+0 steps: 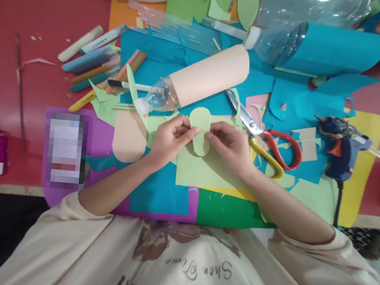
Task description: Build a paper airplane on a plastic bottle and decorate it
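A light-green paper cutout with rounded ends is pinched from both sides by my hands. My left hand grips its left edge between thumb and fingers. On the opposite edge, my right hand holds it the same way. Beneath lies a light-green paper sheet. Just beyond my hands rests a plastic bottle wrapped in peach paper, on its side, with a green paper piece at its cap. Scissors with red and yellow handles lie close to my right hand.
A blue glue gun with a cord sits at the right. Several markers lie at the left, above a phone. A larger bottle wrapped in blue paper lies at the back right. A peach paper piece and scraps surround my hands.
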The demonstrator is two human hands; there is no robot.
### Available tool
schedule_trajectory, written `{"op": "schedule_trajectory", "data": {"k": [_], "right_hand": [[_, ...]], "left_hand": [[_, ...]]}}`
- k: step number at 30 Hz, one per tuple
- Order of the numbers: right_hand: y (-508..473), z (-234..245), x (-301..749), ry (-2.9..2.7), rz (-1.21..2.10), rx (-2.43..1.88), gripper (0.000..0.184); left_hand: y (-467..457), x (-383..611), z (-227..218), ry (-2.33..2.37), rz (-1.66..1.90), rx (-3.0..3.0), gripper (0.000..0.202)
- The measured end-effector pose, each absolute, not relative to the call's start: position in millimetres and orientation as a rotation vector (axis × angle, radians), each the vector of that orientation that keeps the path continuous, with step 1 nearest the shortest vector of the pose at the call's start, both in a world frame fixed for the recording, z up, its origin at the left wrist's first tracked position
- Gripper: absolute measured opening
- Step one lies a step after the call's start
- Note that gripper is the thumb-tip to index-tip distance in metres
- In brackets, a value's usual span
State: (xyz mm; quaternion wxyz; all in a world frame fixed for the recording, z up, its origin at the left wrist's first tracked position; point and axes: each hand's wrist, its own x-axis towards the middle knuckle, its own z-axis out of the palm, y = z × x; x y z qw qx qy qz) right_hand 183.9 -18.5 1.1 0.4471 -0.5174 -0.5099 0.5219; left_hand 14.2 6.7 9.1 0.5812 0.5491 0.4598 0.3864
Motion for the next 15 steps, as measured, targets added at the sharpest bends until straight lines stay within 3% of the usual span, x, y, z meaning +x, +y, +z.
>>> {"op": "schedule_trajectory", "data": {"k": [9, 15], "right_hand": [[-19.3, 1.1, 184.5, -1.295, 1.314, -1.282, 0.016], [-17.8, 8.8, 184.0, -1.292, 1.341, -1.276, 0.027]], "left_hand": [[7.1, 14.1, 8.9, 1.088, 0.902, 1.262, 0.043], [6.0, 14.9, 15.1, 1.059, 0.907, 1.286, 0.043]]}}
